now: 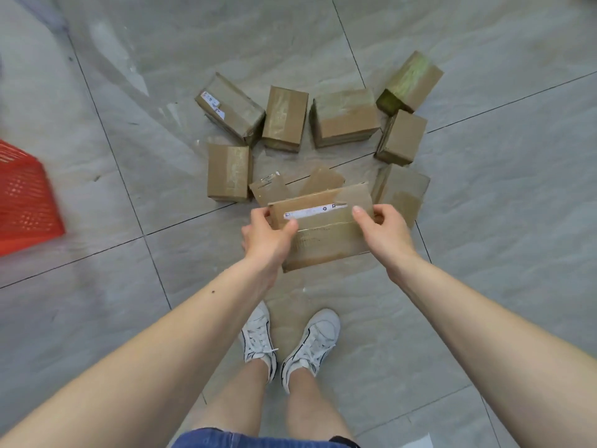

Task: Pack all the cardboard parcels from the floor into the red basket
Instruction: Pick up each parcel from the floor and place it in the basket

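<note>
I hold a taped cardboard parcel (323, 231) with loose open flaps above the floor, in front of my feet. My left hand (266, 236) grips its left end and my right hand (382, 232) grips its right end, thumbs on the top face. Several other cardboard parcels lie on the tiles beyond it, among them one with a white label (230, 106), a taped one (285, 118), a wide one (344, 117) and one at the far right (410, 80). The red basket (24, 198) stands at the left edge, partly out of frame.
The floor (500, 189) is grey glossy tile with dark joints. My white sneakers (290, 342) stand just below the held parcel. Open tiles lie between the parcels and the basket.
</note>
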Tool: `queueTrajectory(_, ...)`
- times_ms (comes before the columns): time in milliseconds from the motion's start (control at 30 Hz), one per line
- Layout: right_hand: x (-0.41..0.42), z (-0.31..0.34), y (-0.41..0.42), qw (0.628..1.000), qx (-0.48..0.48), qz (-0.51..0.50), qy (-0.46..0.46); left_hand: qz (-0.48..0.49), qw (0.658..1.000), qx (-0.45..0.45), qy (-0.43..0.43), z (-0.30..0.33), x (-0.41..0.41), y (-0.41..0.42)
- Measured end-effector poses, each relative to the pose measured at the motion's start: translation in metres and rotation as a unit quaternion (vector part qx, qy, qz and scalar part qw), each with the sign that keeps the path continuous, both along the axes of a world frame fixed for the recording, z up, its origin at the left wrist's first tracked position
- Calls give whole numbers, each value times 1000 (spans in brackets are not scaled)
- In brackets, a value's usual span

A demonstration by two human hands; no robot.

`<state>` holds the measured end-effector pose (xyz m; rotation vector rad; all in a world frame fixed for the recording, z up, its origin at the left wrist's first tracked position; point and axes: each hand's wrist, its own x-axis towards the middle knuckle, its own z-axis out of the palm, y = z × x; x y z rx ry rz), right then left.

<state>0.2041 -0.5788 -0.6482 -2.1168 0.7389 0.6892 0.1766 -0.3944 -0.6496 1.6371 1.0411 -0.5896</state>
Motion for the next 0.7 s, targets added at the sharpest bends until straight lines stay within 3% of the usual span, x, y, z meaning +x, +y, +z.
queueTrajectory(367, 29, 143, 116, 983, 1, 162, -86, 150, 980, -50, -120, 155, -13, 94)
queueTrajectory(700, 9, 199, 268, 952, 24, 285, -105, 266, 951, 6, -160, 204, -70, 224)
